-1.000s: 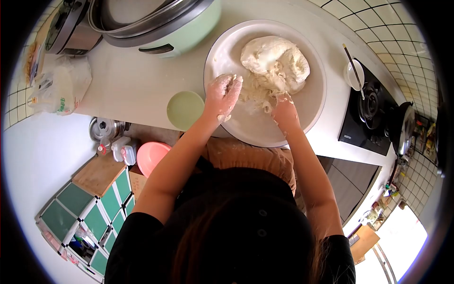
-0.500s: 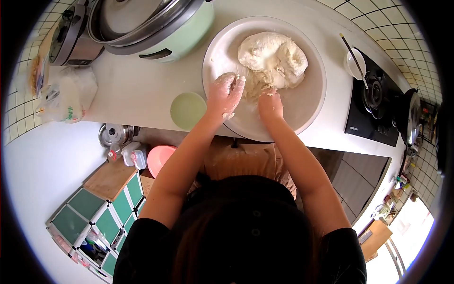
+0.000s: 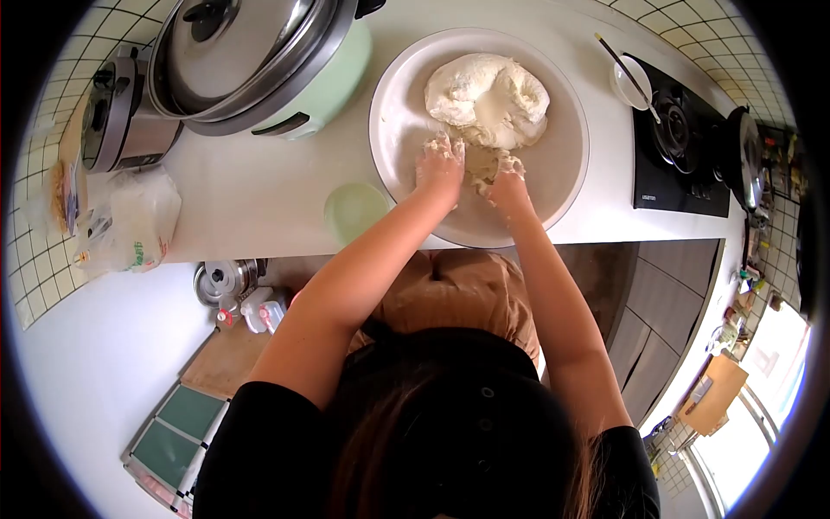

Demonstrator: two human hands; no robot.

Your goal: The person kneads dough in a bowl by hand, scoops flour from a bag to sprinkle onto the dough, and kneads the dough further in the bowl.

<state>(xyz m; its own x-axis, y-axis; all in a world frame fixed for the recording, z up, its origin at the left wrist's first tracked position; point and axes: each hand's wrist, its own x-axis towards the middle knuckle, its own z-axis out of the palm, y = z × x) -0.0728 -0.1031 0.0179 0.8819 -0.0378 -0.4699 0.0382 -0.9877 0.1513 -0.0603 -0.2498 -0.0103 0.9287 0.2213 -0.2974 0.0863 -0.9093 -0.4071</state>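
Observation:
A large pale lump of dough (image 3: 488,95) lies in the far part of a wide white basin (image 3: 566,173), with a hollow at its near side. My left hand (image 3: 441,166) is inside the basin just short of the lump, its dough-coated fingers apart and pointing away from me. To its right, my right hand (image 3: 507,180) has its fingers curled on loose, sticky dough. Shaggy dough scraps (image 3: 481,164) lie between the two hands, near the lump. Bits of dough cling to both hands.
Left of the basin stands a light green bowl (image 3: 355,214), partly behind my left forearm. A big green cooker (image 3: 324,95) and a plastic bag (image 3: 130,216) are farther left. At right sit a white bowl (image 3: 629,82) with a utensil and a black stove (image 3: 679,186).
My left hand has moved right, toward the right hand and the dough scraps. My right hand has drawn back slightly from the lump. The camera view has shifted a little.

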